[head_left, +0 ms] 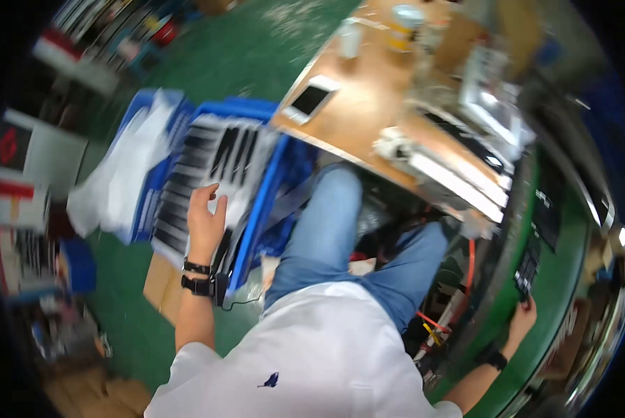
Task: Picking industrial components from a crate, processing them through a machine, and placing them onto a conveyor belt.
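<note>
My left hand (206, 219) is held over a blue crate (241, 268), thumb and fingers apart and nothing between them. Inside that crate lie rows of dark strips (180, 198) on white packing sheets. Far to the right, my right hand (523, 319) reaches over a green conveyor belt (551, 285). Its fingers close on the near end of a flat black part (528, 268) with small cut-outs, which lies along the belt. Another dark flat piece (548, 209) is farther up the belt. Blur hides the finer detail of both.
A second blue crate (149, 198) with white plastic bags (121, 171) stands at the left. Ahead is a wooden table (358, 104) bearing a white phone-like device (312, 99), a white cup (350, 40) and a yellow can (404, 29). A bright lamp (459, 184) sits near the belt.
</note>
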Motion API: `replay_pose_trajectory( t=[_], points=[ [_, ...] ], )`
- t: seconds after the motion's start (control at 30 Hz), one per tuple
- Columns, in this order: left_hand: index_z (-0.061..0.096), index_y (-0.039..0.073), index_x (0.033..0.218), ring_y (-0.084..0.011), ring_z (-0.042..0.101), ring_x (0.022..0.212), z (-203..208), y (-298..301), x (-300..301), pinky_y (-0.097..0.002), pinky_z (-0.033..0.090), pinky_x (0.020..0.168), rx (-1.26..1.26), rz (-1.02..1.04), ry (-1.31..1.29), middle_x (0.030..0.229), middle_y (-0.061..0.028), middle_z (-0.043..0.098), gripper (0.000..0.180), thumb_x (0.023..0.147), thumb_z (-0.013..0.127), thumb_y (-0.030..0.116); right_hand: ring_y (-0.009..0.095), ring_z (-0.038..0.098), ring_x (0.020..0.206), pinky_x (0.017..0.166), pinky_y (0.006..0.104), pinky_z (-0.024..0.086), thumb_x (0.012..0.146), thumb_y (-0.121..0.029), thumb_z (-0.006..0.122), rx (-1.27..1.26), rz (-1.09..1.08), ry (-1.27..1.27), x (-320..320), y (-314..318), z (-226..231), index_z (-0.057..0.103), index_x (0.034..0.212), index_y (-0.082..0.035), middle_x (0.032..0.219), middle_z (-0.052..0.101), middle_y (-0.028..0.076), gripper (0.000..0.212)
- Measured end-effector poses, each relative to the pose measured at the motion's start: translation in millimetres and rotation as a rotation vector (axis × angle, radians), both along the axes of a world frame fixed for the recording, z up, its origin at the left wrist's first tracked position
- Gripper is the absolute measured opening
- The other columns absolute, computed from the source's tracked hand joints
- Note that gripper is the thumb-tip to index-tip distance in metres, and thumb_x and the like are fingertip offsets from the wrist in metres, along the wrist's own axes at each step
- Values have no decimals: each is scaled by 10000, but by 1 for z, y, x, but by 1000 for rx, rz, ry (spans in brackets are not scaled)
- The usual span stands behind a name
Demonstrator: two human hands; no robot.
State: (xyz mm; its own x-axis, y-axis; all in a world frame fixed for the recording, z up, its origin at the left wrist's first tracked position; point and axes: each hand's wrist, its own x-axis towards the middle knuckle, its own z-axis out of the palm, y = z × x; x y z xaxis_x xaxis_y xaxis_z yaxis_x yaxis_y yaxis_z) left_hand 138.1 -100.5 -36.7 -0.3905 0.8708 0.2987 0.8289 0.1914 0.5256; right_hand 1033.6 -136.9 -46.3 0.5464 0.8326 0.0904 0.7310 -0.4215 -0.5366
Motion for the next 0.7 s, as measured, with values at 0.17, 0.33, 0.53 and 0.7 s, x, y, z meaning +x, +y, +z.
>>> replay_pose_trajectory(
  t=[0.17, 0.33, 0.53, 0.7],
  points=[
    [721, 5, 1175, -337, 700, 977, -57, -148, -58, -426, 557, 892, -278, 436, -22, 1104, -186, 709, 354, 882, 827, 172, 164, 529, 786, 794, 318, 504, 973, -34, 624, -63, 71, -202, 26, 37, 10, 572, 1486, 27, 884, 563, 47, 519],
    [710, 4, 1078, -351, 691, 941, -64, -169, -57, -439, 555, 841, -411, 389, -92, 1011, -176, 698, 327, 837, 850, 174, 146, 493, 741, 714, 336, 482, 953, -87, 653, -31, 44, -296, -43, 75, 64, 612, 1465, -13, 831, 539, 34, 519],
    [698, -13, 1045, -343, 669, 857, -56, -162, -55, -438, 544, 767, -417, 328, -3, 923, -170, 673, 333, 816, 864, 163, 103, 467, 735, 668, 280, 431, 1030, -112, 655, 24, 294, -115, -112, 99, 80, 636, 1441, -46, 843, 540, 2, 417],
    [701, -18, 1034, -349, 662, 846, -52, -156, -52, -440, 545, 764, -429, 346, -63, 932, -168, 677, 340, 806, 875, 164, 92, 468, 730, 662, 274, 431, 1057, -116, 663, 42, 386, -60, -172, 111, 96, 639, 1430, -40, 860, 553, -19, 381]
  ],
)
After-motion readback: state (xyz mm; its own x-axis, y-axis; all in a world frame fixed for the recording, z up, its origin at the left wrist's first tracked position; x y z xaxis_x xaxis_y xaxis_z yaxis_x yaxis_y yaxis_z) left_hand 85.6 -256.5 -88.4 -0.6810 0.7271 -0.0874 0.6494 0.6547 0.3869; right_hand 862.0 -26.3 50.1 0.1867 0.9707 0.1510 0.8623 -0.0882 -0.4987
